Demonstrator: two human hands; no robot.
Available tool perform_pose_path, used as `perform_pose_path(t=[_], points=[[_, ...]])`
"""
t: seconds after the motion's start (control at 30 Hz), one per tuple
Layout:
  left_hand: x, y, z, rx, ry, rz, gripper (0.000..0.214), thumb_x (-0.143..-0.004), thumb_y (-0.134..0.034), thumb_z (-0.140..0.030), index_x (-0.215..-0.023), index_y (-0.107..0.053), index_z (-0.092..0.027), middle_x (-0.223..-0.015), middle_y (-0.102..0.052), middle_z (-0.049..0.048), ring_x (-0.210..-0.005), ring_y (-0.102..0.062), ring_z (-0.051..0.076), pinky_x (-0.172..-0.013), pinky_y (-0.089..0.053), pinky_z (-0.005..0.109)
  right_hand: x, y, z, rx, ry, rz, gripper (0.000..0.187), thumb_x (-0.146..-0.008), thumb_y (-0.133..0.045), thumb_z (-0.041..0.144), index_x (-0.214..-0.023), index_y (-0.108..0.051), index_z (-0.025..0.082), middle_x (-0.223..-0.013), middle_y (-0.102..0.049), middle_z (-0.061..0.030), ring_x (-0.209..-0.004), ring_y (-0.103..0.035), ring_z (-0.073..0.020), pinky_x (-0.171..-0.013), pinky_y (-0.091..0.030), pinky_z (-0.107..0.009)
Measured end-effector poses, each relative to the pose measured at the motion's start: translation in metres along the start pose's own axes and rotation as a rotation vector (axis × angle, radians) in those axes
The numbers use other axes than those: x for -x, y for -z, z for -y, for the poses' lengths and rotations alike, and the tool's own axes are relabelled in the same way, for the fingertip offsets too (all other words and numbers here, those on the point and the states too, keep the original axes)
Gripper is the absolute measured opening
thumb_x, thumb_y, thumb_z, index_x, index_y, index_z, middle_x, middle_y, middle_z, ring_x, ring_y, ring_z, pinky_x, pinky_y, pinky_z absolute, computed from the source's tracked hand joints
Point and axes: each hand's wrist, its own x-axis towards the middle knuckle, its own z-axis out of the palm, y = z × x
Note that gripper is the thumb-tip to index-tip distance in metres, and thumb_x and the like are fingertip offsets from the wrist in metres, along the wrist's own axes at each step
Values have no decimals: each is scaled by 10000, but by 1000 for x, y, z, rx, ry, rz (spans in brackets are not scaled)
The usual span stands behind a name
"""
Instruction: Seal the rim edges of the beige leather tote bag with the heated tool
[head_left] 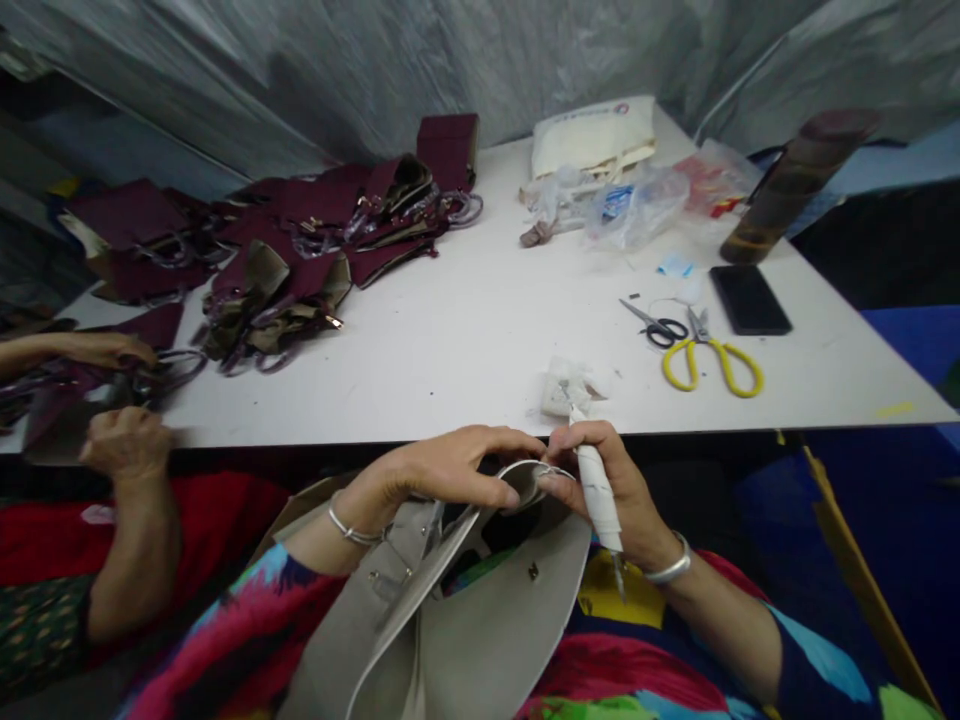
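A grey leather bag (480, 630) lies in my lap, below the front edge of the white table (480, 330). My left hand (442, 470) is closed on the bag's strap and metal ring (525, 478) at its top. My right hand (607, 490) pinches the same ring from the right and also holds a white-wrapped hand tool (598, 490), which points up and away. Both wrists wear silver bangles.
Maroon bags with ring handles (300, 240) are heaped at the table's back left. Another person's hands (120, 440) work on one at the left edge. Yellow-handled scissors (712, 360), small black scissors (656, 325), a black phone (750, 298), plastic bags (630, 200) and a small packet (566, 385) lie to the right.
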Motion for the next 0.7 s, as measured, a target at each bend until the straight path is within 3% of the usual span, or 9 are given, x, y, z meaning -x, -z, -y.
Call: perform_pose_path(t=[0.17,0.33,0.5,0.6,0.7], points=[[-16,-42,30,379,-2,-200,572,-741,-685,-190,-1313,-684,-191,-1372,-688,109,-1305,-599,314,-1138,-421,467,13,10,-8,164,-27,-139,295,-893,-778,165,-1093,-603,293,-1009,-633,18,-881,-626,-141,-796,-529,-254],[-25,-55,26,199,137,-349,513,-751,-801,-247,-1257,-722,-205,-1260,-737,76,-1168,-651,280,-1076,-452,408,12,6,-9,232,-56,-242,258,-890,-776,181,-1061,-606,273,-918,-627,30,-786,-610,-129,-712,-521,-236],[-32,-49,25,134,183,-440,226,-774,-776,-241,-994,-772,-187,-923,-753,12,-902,-652,203,-904,-478,329,9,-1,-18,244,-73,-217,218,-941,-729,215,-1109,-600,265,-925,-648,14,-790,-642,-139,-715,-539,-258],[-21,-34,39,301,192,-420,190,-764,-806,-310,-870,-757,-161,-762,-703,9,-720,-603,158,-731,-467,281,10,6,-22,205,-60,-216,214,-987,-686,253,-1178,-591,266,-947,-659,0,-823,-675,-154,-764,-563,-294],[3,-10,58,578,171,-438,318,-702,-878,-408,-755,-712,-142,-648,-638,16,-588,-551,137,-583,-422,256,11,24,-21,146,-70,-244,276,-1018,-654,345,-1279,-592,277,-1001,-678,-19,-831,-703,-168,-782,-587,-325]])
